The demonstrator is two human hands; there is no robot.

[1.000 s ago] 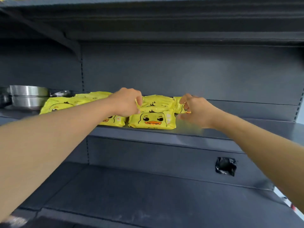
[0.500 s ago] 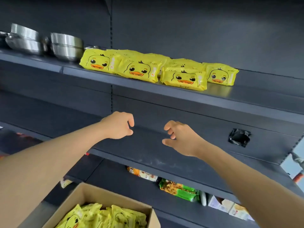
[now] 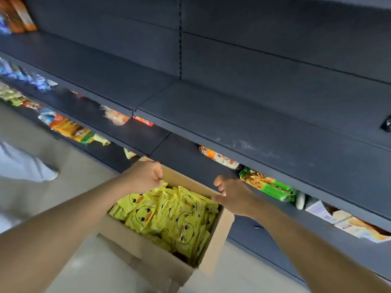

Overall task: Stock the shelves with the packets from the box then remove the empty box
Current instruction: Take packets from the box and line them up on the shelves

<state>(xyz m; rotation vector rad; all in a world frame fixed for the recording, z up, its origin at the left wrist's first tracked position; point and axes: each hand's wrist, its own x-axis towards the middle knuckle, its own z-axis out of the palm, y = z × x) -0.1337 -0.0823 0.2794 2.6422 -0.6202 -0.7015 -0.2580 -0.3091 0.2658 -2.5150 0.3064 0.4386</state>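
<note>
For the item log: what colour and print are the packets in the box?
Yellow with a cartoon duck face, head view.

- One cardboard box [image 3: 148, 259], open, on the floor at 6 o'clock.
- Yellow duck-print packets [image 3: 169, 214] fill the box; too many and too overlapped to count.
- Two hands: left [image 3: 143, 176], right [image 3: 234, 195], both over the box.
- Three dark shelves [image 3: 232, 115] showing, stepped from 12 down to 4 o'clock.
- One green snack packet [image 3: 273, 188] at 3 o'clock.
</note>
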